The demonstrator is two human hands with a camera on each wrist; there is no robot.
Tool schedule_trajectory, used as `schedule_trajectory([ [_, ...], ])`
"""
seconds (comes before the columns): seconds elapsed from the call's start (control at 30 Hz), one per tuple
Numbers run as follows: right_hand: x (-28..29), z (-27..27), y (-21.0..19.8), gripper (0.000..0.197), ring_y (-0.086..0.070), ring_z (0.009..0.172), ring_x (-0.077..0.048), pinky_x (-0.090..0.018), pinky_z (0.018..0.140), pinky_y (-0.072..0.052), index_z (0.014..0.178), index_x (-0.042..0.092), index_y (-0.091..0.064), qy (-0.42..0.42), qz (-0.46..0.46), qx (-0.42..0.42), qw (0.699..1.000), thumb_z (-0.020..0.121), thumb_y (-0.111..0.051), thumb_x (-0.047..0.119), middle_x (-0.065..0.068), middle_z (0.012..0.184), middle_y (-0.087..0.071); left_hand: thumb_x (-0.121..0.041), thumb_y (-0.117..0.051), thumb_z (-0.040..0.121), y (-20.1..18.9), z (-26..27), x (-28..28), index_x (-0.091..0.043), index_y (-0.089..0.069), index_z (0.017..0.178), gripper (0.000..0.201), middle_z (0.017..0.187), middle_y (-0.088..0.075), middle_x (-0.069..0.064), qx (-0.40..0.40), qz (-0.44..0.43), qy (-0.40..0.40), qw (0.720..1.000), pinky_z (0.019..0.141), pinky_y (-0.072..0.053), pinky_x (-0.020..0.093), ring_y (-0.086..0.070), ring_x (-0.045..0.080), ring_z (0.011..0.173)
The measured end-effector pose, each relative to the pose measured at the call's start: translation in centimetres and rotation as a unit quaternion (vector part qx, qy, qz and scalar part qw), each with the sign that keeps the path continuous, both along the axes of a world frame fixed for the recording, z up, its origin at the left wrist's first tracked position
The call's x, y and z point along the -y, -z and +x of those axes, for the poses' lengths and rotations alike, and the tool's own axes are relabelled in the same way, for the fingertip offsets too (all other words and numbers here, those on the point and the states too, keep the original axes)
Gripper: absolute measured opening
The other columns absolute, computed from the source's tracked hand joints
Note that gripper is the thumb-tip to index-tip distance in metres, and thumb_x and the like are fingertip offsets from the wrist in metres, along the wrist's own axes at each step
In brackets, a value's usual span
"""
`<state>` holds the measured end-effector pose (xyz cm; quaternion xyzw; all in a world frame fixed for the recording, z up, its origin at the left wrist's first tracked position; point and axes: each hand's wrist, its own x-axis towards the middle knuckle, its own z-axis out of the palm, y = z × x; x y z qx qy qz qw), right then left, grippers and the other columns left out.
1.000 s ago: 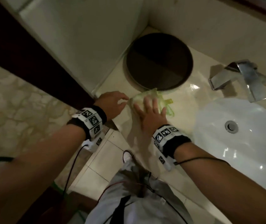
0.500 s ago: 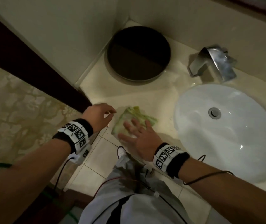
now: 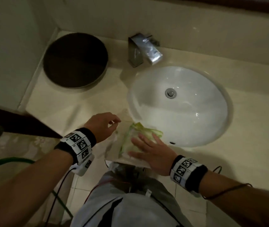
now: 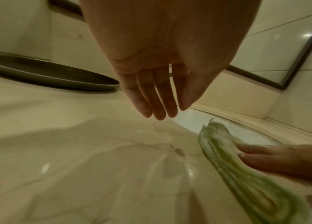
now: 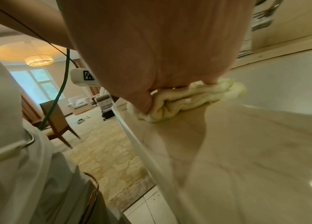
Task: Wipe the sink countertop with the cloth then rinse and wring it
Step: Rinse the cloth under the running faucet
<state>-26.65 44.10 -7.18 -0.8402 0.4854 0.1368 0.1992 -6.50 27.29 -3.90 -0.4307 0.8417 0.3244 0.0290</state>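
Note:
A folded pale green and white cloth (image 3: 131, 140) lies on the beige stone countertop (image 3: 75, 110), near its front edge and beside the rim of the white oval sink (image 3: 187, 117). My right hand (image 3: 148, 149) lies flat on the cloth, fingers straight and spread, pressing it down. In the right wrist view the cloth (image 5: 195, 97) bunches under the palm. My left hand (image 3: 104, 125) hovers just left of the cloth, fingers relaxed and holding nothing. The left wrist view shows its straight fingers (image 4: 157, 103) above the counter, with the cloth (image 4: 243, 178) to the right.
A round dark tray (image 3: 75, 60) sits at the counter's back left corner against the wall. A chrome faucet (image 3: 144, 49) stands behind the sink. The counter's front edge (image 3: 130, 163) is right under my right hand, with tiled floor below.
My right hand has slid the cloth from beside the dark tray toward me and to the right, up to the sink rim. The left hand followed alongside, still empty.

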Motion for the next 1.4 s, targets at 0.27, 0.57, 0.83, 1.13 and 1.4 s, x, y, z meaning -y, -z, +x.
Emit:
schedule_trajectory([
  [0.27,-6.2,-5.0,-1.8,0.062,-0.007,0.149,-0.03,-0.063,0.114,-0.015,0.146,0.046,-0.029,0.148,0.072,0.003,0.986,0.086,-0.018,0.038,0.0,0.163,-0.013,-0.025,-0.057,0.094,0.0,-6.1,-1.9,-0.023,-0.068,0.108,0.018,0.104,-0.067,-0.006,0.019,0.003,0.11,0.994,0.086,-0.048,0.029,-0.06,0.01,0.09],
  [0.57,-4.7,-5.4,-2.2,0.054,-0.048,0.121,-0.025,-0.035,0.094,-0.049,0.143,0.028,-0.045,0.48,-0.032,0.135,0.866,0.09,-0.05,0.017,-0.006,0.144,-0.042,-0.028,-0.053,0.096,0.1,-10.8,-4.0,-0.026,-0.066,0.117,0.025,0.11,-0.066,-0.007,0.027,0.022,0.225,0.974,0.088,-0.046,0.028,-0.06,0.013,0.098],
  [0.83,-1.5,-5.6,-4.4,0.041,-0.06,0.111,-0.024,-0.027,0.093,-0.045,0.128,0.023,-0.059,0.512,0.076,0.141,0.844,0.088,-0.054,0.012,-0.002,0.122,-0.064,-0.031,-0.058,0.093,-0.3,-11.1,-2.5,-0.029,-0.06,0.123,0.03,0.116,-0.063,-0.009,0.01,0.041,0.242,0.969,0.093,-0.045,0.029,-0.059,0.012,0.099],
  [1.13,2.5,-6.2,-11.5,0.015,-0.057,0.07,-0.008,-0.024,0.07,-0.041,0.099,0.025,-0.072,0.533,-0.033,0.176,0.827,0.091,-0.06,0.021,0.007,0.077,-0.066,-0.033,-0.06,0.092,-2.8,-12.2,0.2,-0.027,-0.069,0.097,0.012,0.092,-0.066,-0.01,-0.116,0.003,0.22,0.969,0.077,-0.045,0.026,-0.061,0.011,0.083],
  [1.4,5.8,-6.9,-13.8,0.009,-0.059,0.073,-0.019,-0.032,0.07,-0.046,0.088,0.018,-0.07,0.526,-0.042,0.142,0.837,0.084,-0.064,0.014,0.003,0.073,-0.064,-0.021,-0.06,0.092,-6.9,-12.9,2.4,-0.023,-0.066,0.097,0.009,0.092,-0.06,-0.013,-0.303,-0.031,0.125,0.944,0.071,-0.043,0.021,-0.058,0.006,0.076],
])
